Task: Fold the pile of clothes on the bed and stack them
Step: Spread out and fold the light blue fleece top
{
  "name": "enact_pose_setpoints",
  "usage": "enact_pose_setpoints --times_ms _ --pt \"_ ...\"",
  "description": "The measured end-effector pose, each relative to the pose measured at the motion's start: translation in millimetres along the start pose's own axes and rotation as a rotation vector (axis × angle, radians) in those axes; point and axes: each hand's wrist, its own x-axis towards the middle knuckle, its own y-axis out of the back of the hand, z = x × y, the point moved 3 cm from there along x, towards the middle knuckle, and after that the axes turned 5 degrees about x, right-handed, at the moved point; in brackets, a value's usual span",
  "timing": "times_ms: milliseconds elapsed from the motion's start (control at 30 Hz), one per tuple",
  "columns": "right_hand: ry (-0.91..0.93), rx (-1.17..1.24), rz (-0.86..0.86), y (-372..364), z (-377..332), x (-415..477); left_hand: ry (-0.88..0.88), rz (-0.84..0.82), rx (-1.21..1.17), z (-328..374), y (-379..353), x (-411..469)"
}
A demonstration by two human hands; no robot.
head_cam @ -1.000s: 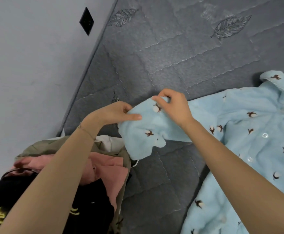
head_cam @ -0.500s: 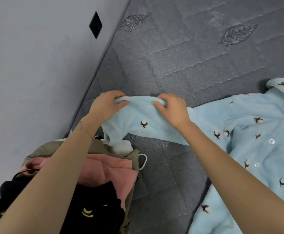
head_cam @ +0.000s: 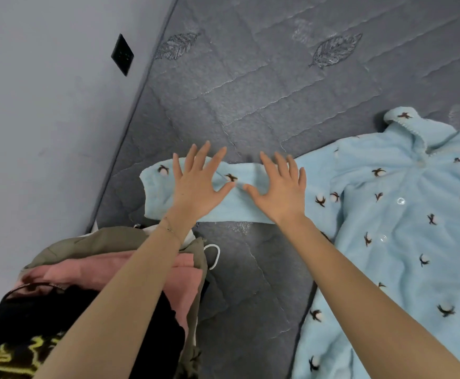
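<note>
Left hand (head_cam: 198, 187) and right hand (head_cam: 280, 194) press flat, fingers wide, on the sleeve (head_cam: 239, 212); it looks soft and floppy, so pinch its cuff (head_cam: 152, 187)

Bed (head_cam: 278, 91): grey quilted mattress with stitched leaf motifs (head_cam: 335, 49), its left edge against the wall (head_cam: 31, 132). On it: blue fleece top (head_cam: 401, 214), spread flat at right, sleeve (head_cam: 155, 192) stretched leftward; pile (head_cam: 100, 242) of olive, pink and black clothes, lower left.
</note>
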Motion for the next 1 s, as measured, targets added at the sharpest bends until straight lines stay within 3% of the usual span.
enact_pose_setpoints --times_ms 433,700,867,1000 --pt "-0.148 0.015 0.060 63 138 -108 -0.120 -0.001 0.005 163 -32 -69" --pt "-0.260 0.049 -0.052 65 246 -205 0.078 -0.296 -0.194 248 -93 -147" --pt "-0.313 0.069 -0.099 47 284 -247 0.106 -0.294 -0.318 278 -117 -182" --pt "-0.342 0.092 -0.119 39 304 -271 0.291 -0.311 -0.674 280 -130 -200"
